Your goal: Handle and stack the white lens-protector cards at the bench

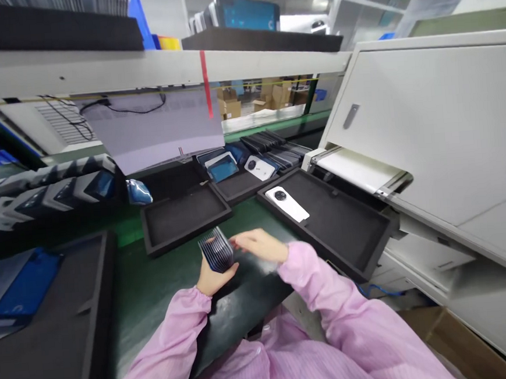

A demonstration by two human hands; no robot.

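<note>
1 stack of thin, flat pieces (216, 251) sits gripped in the left hand (214, 278), striped edges upward, above the green work surface (156, 290). It lies just left of the right hand (261, 245), whose fingers stretch to its right side; blur leaves me unable to tell whether they touch or pinch a piece. Foreshortening makes the stack's long axis unclear. The gap between those fingertips and its right edge seems the relation that matters.

Farther out, 1 white panel with a round camera ring (287, 203) rests along the left side of the right-hand black tray (352, 228), nearer the right hand, its long axis slanting, ring end farther from the person. Another black tray (185, 215) lies beyond the stack.
</note>
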